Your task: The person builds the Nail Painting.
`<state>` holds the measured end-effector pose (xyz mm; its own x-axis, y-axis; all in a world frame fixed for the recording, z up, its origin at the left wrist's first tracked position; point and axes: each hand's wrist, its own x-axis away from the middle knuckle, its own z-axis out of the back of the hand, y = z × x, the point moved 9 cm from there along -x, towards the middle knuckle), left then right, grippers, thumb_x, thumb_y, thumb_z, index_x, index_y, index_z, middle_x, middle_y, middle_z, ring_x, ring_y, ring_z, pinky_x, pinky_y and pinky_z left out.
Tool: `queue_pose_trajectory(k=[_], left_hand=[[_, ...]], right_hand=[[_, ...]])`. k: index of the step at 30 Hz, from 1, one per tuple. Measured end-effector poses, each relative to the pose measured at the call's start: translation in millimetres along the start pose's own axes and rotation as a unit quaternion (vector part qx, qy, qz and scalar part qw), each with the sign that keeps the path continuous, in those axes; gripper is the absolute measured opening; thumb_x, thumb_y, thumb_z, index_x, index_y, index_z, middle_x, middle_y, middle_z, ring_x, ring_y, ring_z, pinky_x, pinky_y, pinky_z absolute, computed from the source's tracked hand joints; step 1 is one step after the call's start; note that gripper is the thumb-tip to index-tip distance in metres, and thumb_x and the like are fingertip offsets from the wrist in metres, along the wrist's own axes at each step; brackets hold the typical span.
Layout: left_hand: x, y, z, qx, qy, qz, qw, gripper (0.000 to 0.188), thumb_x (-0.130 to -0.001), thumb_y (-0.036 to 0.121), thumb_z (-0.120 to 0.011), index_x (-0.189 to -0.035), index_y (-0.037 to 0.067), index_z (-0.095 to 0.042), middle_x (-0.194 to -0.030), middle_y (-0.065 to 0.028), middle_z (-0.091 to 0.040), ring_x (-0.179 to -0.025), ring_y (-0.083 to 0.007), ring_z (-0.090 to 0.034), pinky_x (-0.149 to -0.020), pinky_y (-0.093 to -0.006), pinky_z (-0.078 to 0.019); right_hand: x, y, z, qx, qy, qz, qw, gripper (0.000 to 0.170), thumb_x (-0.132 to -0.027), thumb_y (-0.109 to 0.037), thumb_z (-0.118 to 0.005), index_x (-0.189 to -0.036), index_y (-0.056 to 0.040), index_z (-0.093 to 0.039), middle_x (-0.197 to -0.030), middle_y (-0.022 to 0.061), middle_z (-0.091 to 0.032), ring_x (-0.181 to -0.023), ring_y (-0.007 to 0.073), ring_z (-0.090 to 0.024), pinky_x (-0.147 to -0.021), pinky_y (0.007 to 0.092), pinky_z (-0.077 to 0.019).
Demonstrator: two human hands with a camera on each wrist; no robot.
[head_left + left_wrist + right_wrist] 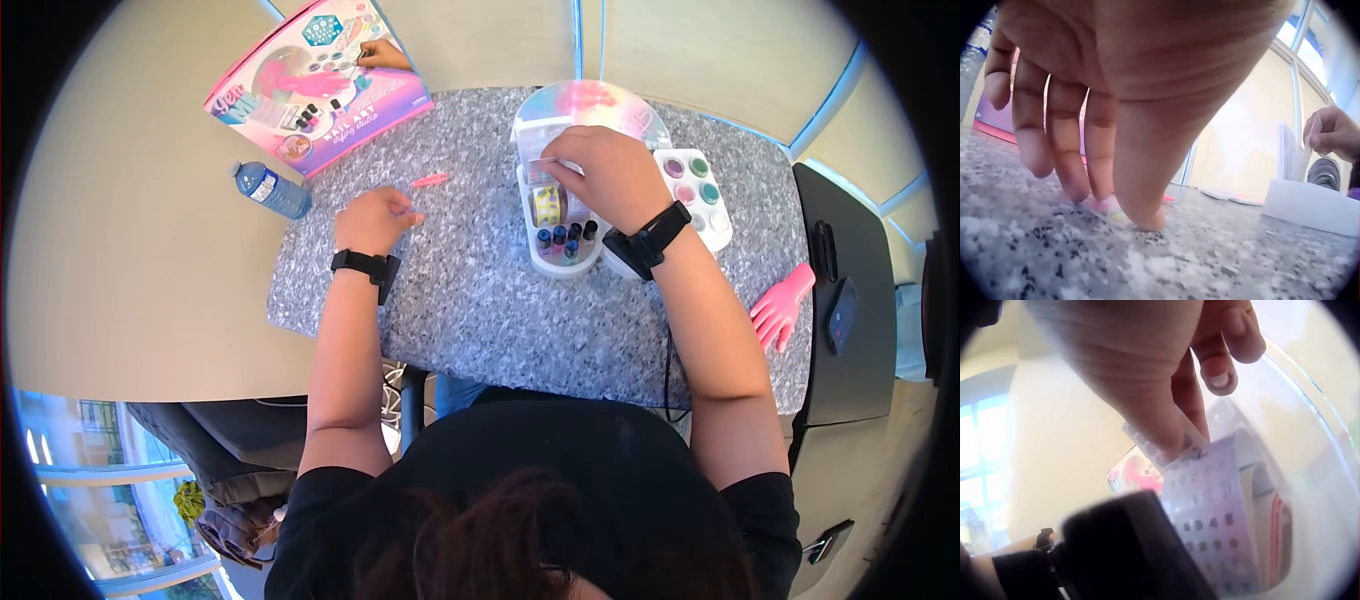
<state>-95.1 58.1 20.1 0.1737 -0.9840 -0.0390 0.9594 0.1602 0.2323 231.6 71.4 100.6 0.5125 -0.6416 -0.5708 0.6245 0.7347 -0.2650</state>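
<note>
My right hand (612, 178) pinches a clear sheet (1147, 447) between thumb and index finger, above the raised compartment of a white case (567, 268). Just below those fingers in the right wrist view, a sheet printed with dark numbers (1213, 525) stands in that compartment among other sheets. My left hand (372, 222) is low over the grey speckled table (470, 300), its fingers and thumb pointing down. In the left wrist view the thumb tip and fingertips of that hand (1122, 209) are around a small, blurred pinkish piece (1107, 205) on the table.
Small dark-capped bottles (573, 232) and a patterned yellow roll (546, 205) sit in the case, a tray of colour pots (684, 193) beside it. A pink model hand (782, 310) lies far right. Left are a box (330, 90), a water bottle (272, 190) and a pink tool (430, 180).
</note>
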Motion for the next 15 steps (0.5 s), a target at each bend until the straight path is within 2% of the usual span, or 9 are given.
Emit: queue_pose_trajectory(k=[4,6,10,12,13,15], left_hand=[[-1,-1,-4,0.025,-0.003,-0.005,1.0,0.031,-0.083,0.035,-0.093,-0.102,0.014,-0.081,-0.099,-0.0054,-0.081,-0.097,-0.0259,-0.077,-0.086,-0.0424,-0.0574],[-1,6,-3,0.06,-0.009,-0.022,0.998,0.027,-0.084,0.03,-0.092,-0.1,0.013,-0.079,-0.095,-0.0049,-0.08,-0.09,-0.0233,-0.074,-0.084,-0.0396,-0.0568],[11,43,10,0.146,0.013,-0.061,0.987,0.024,-0.087,0.03,-0.09,-0.099,0.011,-0.08,-0.095,-0.0045,-0.081,-0.087,-0.0228,-0.075,-0.079,-0.0384,-0.0572],[21,75,22,0.286,0.05,-0.135,0.947,0.025,-0.088,0.028,-0.09,-0.097,0.007,-0.079,-0.089,-0.0057,-0.08,-0.079,-0.0169,-0.072,-0.075,-0.0333,-0.0563],[25,88,24,0.287,0.048,-0.134,0.947,0.025,-0.088,0.028,-0.09,-0.097,0.007,-0.079,-0.089,-0.0057,-0.08,-0.079,-0.0169,-0.072,-0.075,-0.0333,-0.0563],[29,117,24,0.3,0.001,-0.135,0.944,0.022,-0.091,0.021,-0.09,-0.094,0.003,-0.078,-0.083,-0.0019,-0.077,-0.077,-0.0084,-0.066,-0.074,-0.0275,-0.0541]], right_hand=[[1,5,-8,-0.016,-0.019,-0.018,1.0,0.017,-0.1,-0.029,-0.071,-0.098,-0.0124,-0.077,-0.096,0.0072,-0.076,-0.096,0.0306,-0.073,-0.081,0.0449,-0.0588],[1,7,-8,-0.025,-0.019,-0.027,0.999,0.018,-0.1,-0.029,-0.072,-0.098,-0.0119,-0.077,-0.096,0.0078,-0.076,-0.095,0.0312,-0.073,-0.081,0.0451,-0.0586],[1,6,-8,-0.041,-0.016,-0.025,0.999,0.018,-0.099,-0.029,-0.073,-0.1,-0.0117,-0.076,-0.097,0.0089,-0.076,-0.094,0.0323,-0.073,-0.081,0.0453,-0.0583],[0,7,-11,-0.038,-0.023,-0.029,0.999,0.017,-0.098,-0.028,-0.074,-0.102,-0.0118,-0.076,-0.099,0.009,-0.076,-0.094,0.0322,-0.074,-0.08,0.0451,-0.0583],[0,9,-10,-0.054,-0.013,-0.039,0.998,0.017,-0.096,-0.028,-0.077,-0.104,-0.0129,-0.075,-0.099,0.0078,-0.076,-0.095,0.0314,-0.074,-0.08,0.0443,-0.0583],[1,11,-7,-0.063,0.003,-0.05,0.997,0.019,-0.094,-0.027,-0.08,-0.107,-0.014,-0.074,-0.1,0.0067,-0.075,-0.095,0.0307,-0.074,-0.08,0.0435,-0.0583]])
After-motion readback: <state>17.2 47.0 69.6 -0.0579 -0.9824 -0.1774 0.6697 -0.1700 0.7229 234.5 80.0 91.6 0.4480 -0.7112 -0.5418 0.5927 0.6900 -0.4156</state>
